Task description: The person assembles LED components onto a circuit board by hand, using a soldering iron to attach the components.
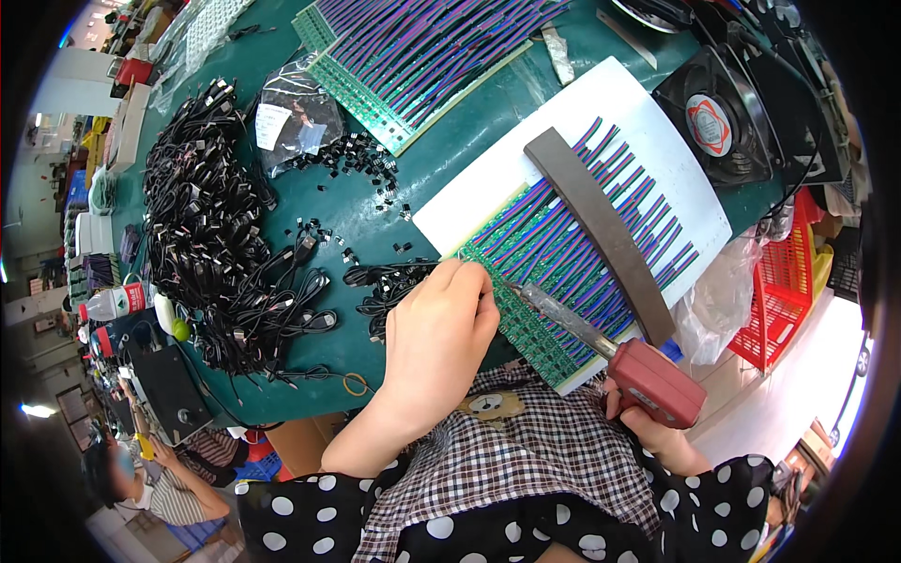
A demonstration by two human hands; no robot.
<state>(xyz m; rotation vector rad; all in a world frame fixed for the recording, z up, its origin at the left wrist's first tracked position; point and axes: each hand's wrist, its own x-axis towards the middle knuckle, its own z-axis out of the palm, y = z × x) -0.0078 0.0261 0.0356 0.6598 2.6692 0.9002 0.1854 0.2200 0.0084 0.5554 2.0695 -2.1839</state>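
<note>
My right hand grips a dark red soldering gun, its metal tip pointing left over a green circuit-board panel. Beside the tip, my left hand is closed with the fingertips bent down at the panel's left edge; whatever they pinch is hidden. Rows of blue, red and black wires run from the panel toward the far right. Across these wires lies a dark brown curved bar. Panel and wires rest on a white sheet.
Left on the green table is a large heap of black cables. Small black parts lie scattered near a clear plastic bag. Another wired panel is at the back. A fan stands right, above a red crate.
</note>
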